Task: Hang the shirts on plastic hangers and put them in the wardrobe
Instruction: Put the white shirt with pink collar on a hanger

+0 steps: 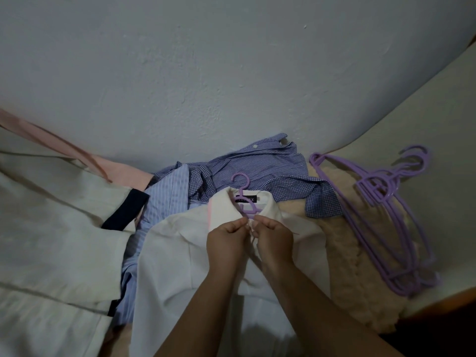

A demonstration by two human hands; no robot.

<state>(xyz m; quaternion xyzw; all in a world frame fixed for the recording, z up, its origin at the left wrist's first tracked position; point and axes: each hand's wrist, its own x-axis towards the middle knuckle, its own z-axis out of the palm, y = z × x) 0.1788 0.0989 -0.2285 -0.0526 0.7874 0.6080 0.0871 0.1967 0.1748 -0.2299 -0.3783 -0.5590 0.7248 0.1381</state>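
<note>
A white shirt (180, 256) lies face up on the bed with a purple plastic hanger (242, 194) inside its collar, the hook sticking out above. My left hand (226, 238) and my right hand (274, 237) meet just below the collar, each pinching one edge of the shirt's front opening. Behind the white shirt lie a blue checked shirt (257, 168) and a pale blue striped shirt (167, 194). A stack of purple hangers (386, 210) rests to the right.
A fluffy beige blanket (350, 266) lies under the hangers and shirts. Cream garments with dark trim (51, 228) and a pink cloth (121, 171) cover the left side. A pale wall (206, 73) rises right behind the pile. The wooden bed edge (448, 300) shows at lower right.
</note>
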